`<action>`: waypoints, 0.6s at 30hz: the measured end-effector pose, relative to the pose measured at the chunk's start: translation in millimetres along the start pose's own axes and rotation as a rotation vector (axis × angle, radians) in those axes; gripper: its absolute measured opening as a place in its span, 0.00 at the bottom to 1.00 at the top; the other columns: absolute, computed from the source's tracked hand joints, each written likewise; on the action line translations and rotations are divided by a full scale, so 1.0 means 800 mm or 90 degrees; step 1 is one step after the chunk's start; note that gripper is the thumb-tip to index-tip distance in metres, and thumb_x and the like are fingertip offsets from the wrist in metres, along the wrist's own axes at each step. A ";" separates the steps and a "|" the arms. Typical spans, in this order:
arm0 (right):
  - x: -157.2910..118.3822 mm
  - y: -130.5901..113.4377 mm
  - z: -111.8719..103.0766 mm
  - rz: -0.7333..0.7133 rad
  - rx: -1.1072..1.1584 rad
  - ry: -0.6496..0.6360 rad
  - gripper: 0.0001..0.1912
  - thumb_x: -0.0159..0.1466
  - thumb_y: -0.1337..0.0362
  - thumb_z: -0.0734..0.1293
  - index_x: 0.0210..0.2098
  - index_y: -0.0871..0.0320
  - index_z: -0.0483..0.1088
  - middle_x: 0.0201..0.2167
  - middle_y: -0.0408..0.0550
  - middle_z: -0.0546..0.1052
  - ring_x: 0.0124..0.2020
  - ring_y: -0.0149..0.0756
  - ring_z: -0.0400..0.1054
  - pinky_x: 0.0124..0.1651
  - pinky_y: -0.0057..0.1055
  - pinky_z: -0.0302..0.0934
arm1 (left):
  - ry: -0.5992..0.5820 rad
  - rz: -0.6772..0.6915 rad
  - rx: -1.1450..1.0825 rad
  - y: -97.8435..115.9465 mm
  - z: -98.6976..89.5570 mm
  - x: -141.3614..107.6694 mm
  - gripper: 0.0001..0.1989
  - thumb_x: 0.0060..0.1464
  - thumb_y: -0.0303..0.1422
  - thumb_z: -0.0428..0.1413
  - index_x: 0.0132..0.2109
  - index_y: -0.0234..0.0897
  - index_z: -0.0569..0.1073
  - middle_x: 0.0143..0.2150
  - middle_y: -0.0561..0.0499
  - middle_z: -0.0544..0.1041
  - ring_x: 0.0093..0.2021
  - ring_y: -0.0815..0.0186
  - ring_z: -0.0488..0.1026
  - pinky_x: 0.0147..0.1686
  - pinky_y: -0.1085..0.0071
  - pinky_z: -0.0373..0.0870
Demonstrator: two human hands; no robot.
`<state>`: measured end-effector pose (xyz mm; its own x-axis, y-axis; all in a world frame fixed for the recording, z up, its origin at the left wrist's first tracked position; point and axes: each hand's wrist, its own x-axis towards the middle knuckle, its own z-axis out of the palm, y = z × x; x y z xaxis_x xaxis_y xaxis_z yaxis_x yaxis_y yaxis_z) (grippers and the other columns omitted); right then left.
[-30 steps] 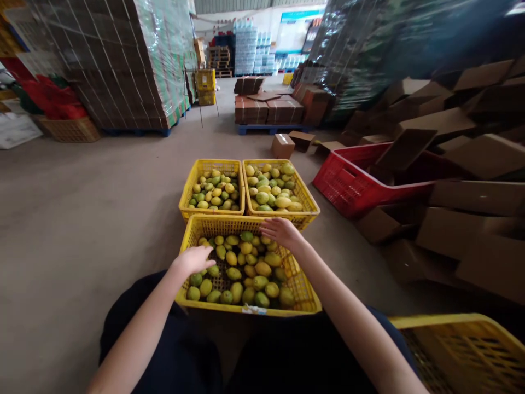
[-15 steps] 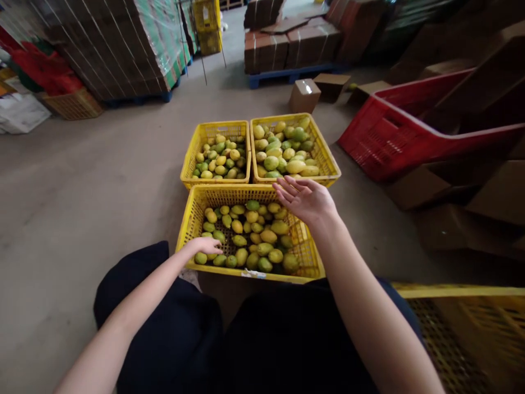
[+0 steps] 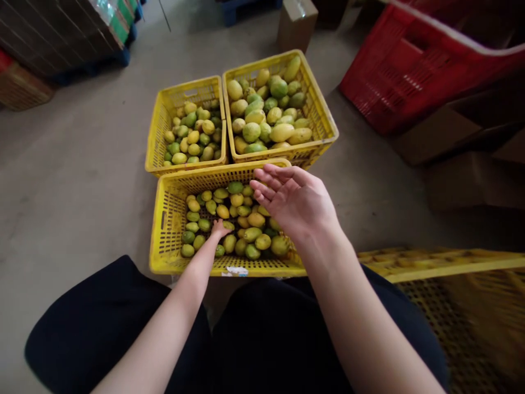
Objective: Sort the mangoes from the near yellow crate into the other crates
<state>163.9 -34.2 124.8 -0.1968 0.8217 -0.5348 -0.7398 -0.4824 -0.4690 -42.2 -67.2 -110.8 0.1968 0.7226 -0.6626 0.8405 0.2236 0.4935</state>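
Low in the near yellow crate [image 3: 154, 235], my left hand [image 3: 220, 228] has its fingers at a yellow-green lemon [image 3: 228, 225] and seems to be gripping it; part of the fingers is hidden. Several more lemons, green to yellow, lie around it, among them a yellow lemon [image 3: 256, 220] to the right. Above the crate's right side my right hand [image 3: 297, 200] is held palm up, empty, fingers stretched and slightly curved. It covers the crate's far right corner.
Behind stand a yellow crate [image 3: 151, 137] of smaller fruit and a yellow crate [image 3: 330, 128] of larger, longer fruit. A red crate [image 3: 381, 82] and cardboard boxes [image 3: 438, 131] are to the right. Another yellow crate [image 3: 443, 265] is beside my right leg.
My left hand has moved from the crate's left front toward its middle, onto a lemon. My right hand stays open over the right side. The view has tilted down and come closer.
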 end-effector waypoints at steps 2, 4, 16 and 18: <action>0.001 -0.005 -0.009 -0.007 0.015 0.007 0.07 0.55 0.69 0.62 0.33 0.57 0.69 0.26 0.44 0.78 0.30 0.35 0.73 0.34 0.30 0.67 | 0.017 -0.074 0.045 0.002 0.009 0.018 0.19 0.59 0.39 0.51 0.49 0.26 0.66 0.52 0.37 0.69 0.56 0.54 0.67 0.52 0.66 0.63; 0.000 -0.009 -0.015 -0.017 0.034 0.011 0.05 0.55 0.69 0.63 0.32 0.57 0.69 0.26 0.43 0.77 0.29 0.33 0.73 0.34 0.29 0.67 | 0.034 -0.123 0.087 0.000 0.013 0.028 0.20 0.55 0.38 0.55 0.48 0.25 0.66 0.52 0.35 0.70 0.56 0.50 0.67 0.52 0.65 0.63; -0.009 -0.003 -0.015 -0.044 0.080 0.068 0.04 0.56 0.71 0.62 0.30 0.56 0.66 0.27 0.43 0.75 0.33 0.33 0.73 0.39 0.30 0.67 | 0.154 0.053 -0.208 0.084 -0.124 -0.057 0.20 0.60 0.48 0.47 0.47 0.36 0.69 0.43 0.47 0.77 0.40 0.63 0.75 0.32 0.72 0.73; -0.013 0.006 -0.012 -0.046 0.058 0.085 0.04 0.57 0.69 0.62 0.30 0.56 0.67 0.30 0.44 0.76 0.35 0.34 0.73 0.40 0.31 0.67 | 0.170 0.145 -0.314 0.122 -0.147 -0.101 0.23 0.61 0.50 0.44 0.46 0.36 0.70 0.37 0.48 0.76 0.32 0.66 0.74 0.25 0.73 0.71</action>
<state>168.9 -47.9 121.1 -0.0583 0.8026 -0.5937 -0.8055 -0.3891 -0.4470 -35.7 -27.2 57.3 0.1577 0.9129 -0.3766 0.4461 0.2743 0.8519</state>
